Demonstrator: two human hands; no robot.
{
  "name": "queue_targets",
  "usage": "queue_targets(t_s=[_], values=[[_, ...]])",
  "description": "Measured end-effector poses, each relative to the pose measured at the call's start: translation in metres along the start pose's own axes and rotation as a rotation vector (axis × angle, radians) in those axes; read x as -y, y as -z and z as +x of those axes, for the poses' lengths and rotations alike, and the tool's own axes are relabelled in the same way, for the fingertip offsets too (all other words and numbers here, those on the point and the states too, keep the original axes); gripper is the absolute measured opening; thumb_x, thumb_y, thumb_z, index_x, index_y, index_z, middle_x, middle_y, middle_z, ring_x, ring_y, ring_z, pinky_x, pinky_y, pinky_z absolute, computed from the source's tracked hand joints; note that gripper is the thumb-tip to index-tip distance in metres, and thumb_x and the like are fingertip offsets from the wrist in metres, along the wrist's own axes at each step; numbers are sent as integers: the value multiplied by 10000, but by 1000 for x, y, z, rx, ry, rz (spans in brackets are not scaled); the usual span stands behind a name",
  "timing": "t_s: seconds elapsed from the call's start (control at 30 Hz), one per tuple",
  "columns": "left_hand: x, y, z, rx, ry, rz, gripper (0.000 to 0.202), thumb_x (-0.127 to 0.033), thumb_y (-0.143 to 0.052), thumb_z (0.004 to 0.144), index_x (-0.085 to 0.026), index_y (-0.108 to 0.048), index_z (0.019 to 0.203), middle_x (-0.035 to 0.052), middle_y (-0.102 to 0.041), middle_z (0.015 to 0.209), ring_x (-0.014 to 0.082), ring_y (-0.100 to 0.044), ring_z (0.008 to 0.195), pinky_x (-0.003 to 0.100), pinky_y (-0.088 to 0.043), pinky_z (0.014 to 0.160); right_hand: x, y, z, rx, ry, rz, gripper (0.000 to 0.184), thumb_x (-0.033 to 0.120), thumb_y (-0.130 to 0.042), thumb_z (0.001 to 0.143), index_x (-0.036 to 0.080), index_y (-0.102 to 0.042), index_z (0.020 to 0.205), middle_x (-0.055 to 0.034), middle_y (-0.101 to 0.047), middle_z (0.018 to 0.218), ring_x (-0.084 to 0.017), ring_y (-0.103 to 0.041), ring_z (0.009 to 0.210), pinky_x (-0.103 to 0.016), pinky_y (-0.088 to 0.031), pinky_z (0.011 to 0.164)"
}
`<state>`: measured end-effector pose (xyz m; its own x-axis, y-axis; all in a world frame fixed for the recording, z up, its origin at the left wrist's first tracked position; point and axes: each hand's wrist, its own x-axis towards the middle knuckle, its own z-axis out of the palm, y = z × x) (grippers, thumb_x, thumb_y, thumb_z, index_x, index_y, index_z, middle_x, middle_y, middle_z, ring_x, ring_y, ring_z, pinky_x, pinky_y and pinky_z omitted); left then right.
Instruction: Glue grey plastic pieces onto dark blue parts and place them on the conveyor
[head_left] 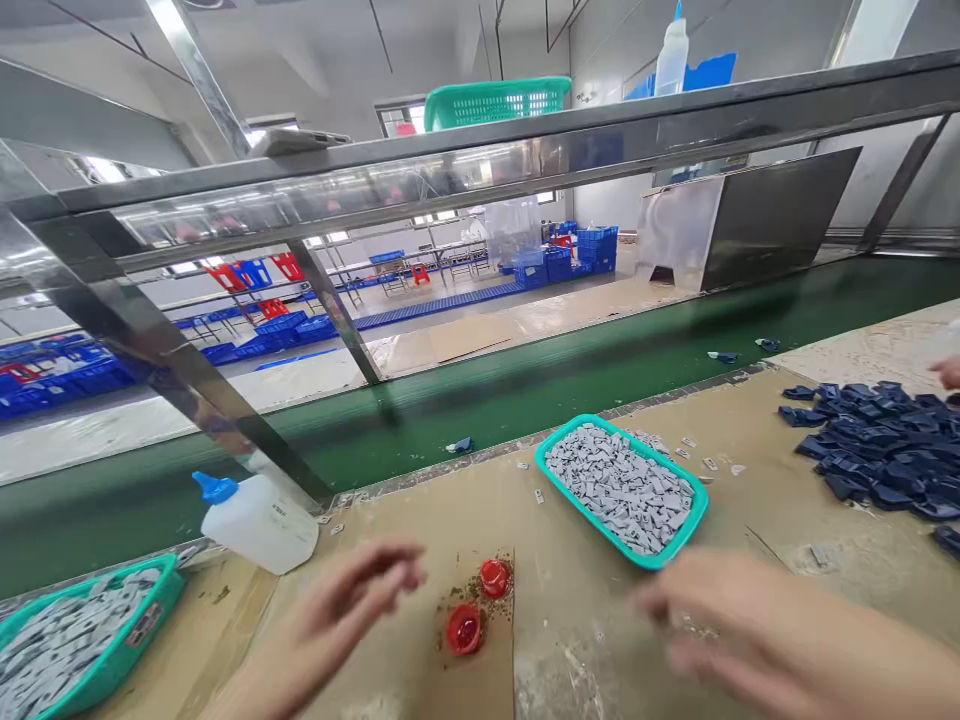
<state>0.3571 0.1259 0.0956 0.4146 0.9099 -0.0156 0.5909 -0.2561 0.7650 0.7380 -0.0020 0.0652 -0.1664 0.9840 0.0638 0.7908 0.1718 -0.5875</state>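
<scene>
Left hand [337, 620] is loosely curled, fingers close together, and looks empty, right next to two red cups [465, 628] sitting on a cardboard scrap [480, 685]. Right hand [750, 630] is too blurred to tell if it's pinching anything. Teal tray [592, 426] of grey pieces [619, 490] sits on the bench [570, 600] between them, probably for easy reach, with a squeeze bottle [259, 522] just past the left hand.

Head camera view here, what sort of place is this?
Most likely a small-parts factory workshop: a green conveyor belt runs past, a teal tray holds grey pieces, and blue crates stand stacked across the floor beyond.
</scene>
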Motion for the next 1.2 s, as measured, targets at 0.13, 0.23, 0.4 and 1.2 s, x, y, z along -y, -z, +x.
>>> queue_targets(t_s=[0.13, 0.23, 0.4, 1.2], values=[[-5, -17, 101, -101, 94, 196, 355, -452, -441, 834, -187, -617, 992, 62, -702, 895, 208, -647, 804, 297, -511, 678, -20, 12, 83, 14, -126, -323, 274, 361, -460, 871, 225, -670, 984, -88, -685, 929, -234, -628, 840, -310, -447, 698], [22, -29, 144, -230, 165, 340, 242, -336, -513, 786, -161, -628, 908, 87, -698, 815, 219, -643, 756, 310, -474, 693, -37, 2, 129, 96, -86, -373, 185, 231, -637, 739, 229, -697, 913, -75, -690, 916, -243, -622, 885, -279, -426, 696], [51, -41, 166, -293, 212, 445, 277, -424, -493, 800, -196, -604, 911, 87, -697, 839, 237, -643, 795, 308, -445, 676, -56, -22, 150, 168, -104, -442, 132, 110, -684, 625, 186, -709, 730, -86, -680, 767, -254, -636, 771, -277, -416, 613], [13, -61, 12, -411, 7, -600, 376, -328, -594, 800, -274, -285, 1008, 9, -597, 1016, 136, -654, 803, 345, -514, 808, 24, -58, 68, 30, -196, 560, 284, 517, -617, 738, 247, -690, 788, -47, -712, 829, -235, -650, 802, -285, -509, 702]])
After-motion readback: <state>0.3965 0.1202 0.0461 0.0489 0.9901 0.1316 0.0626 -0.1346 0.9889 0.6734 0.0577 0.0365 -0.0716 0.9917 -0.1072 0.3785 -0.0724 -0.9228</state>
